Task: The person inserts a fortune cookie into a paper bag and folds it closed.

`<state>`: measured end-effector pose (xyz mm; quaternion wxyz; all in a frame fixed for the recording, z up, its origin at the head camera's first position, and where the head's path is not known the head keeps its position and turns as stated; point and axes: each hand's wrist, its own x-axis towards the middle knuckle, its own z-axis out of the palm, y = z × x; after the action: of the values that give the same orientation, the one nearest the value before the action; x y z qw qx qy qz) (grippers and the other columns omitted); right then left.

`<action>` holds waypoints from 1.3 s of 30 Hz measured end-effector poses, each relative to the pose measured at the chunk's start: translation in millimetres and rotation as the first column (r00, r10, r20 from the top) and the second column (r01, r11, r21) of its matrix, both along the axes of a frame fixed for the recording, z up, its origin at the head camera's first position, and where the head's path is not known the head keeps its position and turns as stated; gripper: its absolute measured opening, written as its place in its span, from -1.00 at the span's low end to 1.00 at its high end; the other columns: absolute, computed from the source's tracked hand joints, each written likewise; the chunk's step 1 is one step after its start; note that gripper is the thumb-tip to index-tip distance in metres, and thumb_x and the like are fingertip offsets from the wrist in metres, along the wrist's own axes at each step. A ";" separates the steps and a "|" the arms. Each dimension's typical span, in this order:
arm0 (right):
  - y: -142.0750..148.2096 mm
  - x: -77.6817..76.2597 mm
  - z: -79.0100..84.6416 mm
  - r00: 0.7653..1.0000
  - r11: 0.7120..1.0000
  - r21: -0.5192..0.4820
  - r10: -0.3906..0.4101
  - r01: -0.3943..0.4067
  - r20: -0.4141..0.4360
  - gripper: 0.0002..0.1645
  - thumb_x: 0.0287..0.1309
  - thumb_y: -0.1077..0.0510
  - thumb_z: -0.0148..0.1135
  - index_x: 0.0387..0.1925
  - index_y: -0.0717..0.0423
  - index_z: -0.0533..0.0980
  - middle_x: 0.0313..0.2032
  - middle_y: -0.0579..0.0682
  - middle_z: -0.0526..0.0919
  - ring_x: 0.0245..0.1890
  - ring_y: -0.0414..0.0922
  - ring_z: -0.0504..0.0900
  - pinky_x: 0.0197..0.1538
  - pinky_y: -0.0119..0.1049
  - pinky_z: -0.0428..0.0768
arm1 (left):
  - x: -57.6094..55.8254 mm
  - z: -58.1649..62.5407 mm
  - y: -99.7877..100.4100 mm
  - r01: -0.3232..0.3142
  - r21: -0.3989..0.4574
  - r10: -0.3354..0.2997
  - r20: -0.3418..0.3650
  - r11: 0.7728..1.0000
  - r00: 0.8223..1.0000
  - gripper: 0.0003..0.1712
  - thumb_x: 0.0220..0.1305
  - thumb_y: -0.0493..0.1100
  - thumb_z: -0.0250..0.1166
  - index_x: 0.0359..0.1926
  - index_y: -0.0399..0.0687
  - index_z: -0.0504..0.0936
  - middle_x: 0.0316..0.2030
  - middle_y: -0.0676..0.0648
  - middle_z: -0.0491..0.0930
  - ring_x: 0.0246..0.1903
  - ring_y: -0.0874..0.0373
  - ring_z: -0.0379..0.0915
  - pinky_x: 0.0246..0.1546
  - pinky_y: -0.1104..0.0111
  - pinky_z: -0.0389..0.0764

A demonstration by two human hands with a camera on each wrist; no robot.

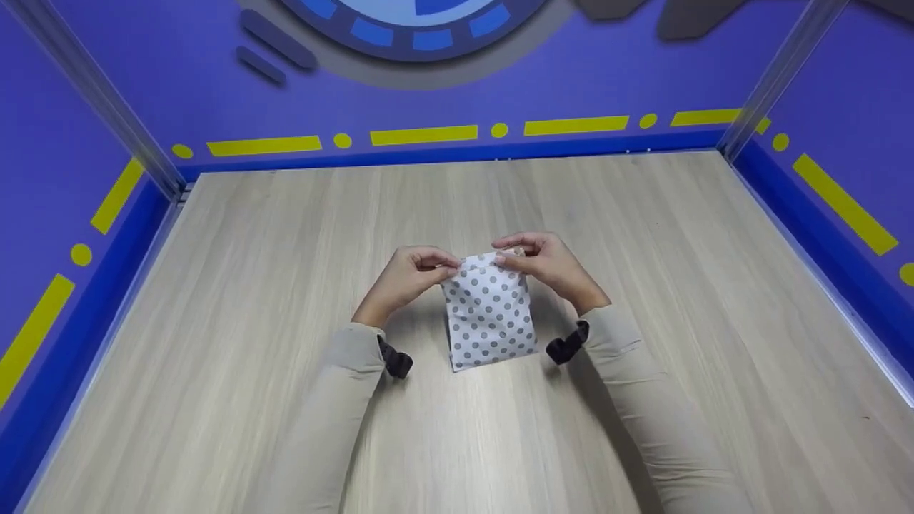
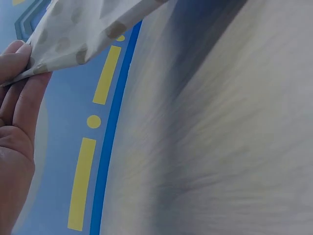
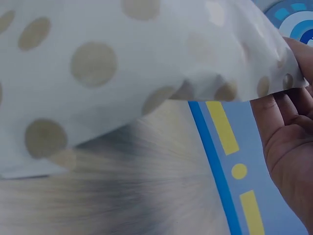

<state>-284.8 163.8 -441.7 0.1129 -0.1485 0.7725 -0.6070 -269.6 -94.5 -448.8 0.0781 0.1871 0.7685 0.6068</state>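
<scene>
A white paper bag with grey polka dots stands tilted in the middle of the table, its lower edge at the tabletop. My left hand pinches its upper left corner between thumb and fingers. At the upper right corner, my right hand pinches the bag the same way. The top edge looks folded over in a narrow band. Close up in the left wrist view, the thumb and fingers of the left hand hold the dotted corner. The right wrist view shows the bag's dotted side and the right hand gripping its end.
The wood-grain table spreads out around the bag. Purple panels with yellow markings border it at the back and both sides. Black straps with small devices sit on both wrists.
</scene>
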 end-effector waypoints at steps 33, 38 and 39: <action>-12.3 5.9 15.5 0.979 0.983 0.182 0.059 -0.023 -0.196 -0.68 0.13 0.18 0.34 -0.08 0.24 0.64 -0.15 0.12 0.69 -0.36 -0.19 0.56 -0.32 -0.51 0.51 | 8.2 2.3 30.3 -0.241 -0.041 0.240 -0.022 0.970 0.971 -0.80 0.17 -0.15 0.38 -0.22 -0.18 0.74 -0.26 -0.10 0.73 -0.32 0.21 0.61 -0.29 0.46 0.58; -22.5 7.1 23.4 0.958 0.961 0.273 0.119 -0.046 -0.259 -0.67 0.11 0.12 0.38 -0.13 0.23 0.66 -0.17 0.14 0.73 -0.22 -0.08 0.68 -0.13 -0.40 0.59 | 10.5 4.4 32.2 -0.214 0.000 0.214 -0.042 0.977 0.976 -0.82 0.18 -0.17 0.37 -0.22 -0.17 0.74 -0.23 -0.11 0.73 -0.28 0.17 0.65 -0.26 0.43 0.62; -24.4 7.5 24.4 0.956 0.956 0.292 0.117 -0.035 -0.268 -0.69 0.10 0.11 0.38 -0.16 0.22 0.67 -0.19 0.12 0.73 -0.24 -0.10 0.68 -0.13 -0.41 0.59 | 10.8 4.7 32.5 -0.207 0.013 0.207 -0.047 0.978 0.977 -0.82 0.18 -0.18 0.37 -0.23 -0.18 0.75 -0.23 -0.12 0.73 -0.30 0.19 0.65 -0.27 0.44 0.61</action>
<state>-277.3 139.4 -417.3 0.0453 -0.2457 0.8533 -0.4577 -258.9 -62.0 -444.1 -0.0049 0.1209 0.7829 0.6103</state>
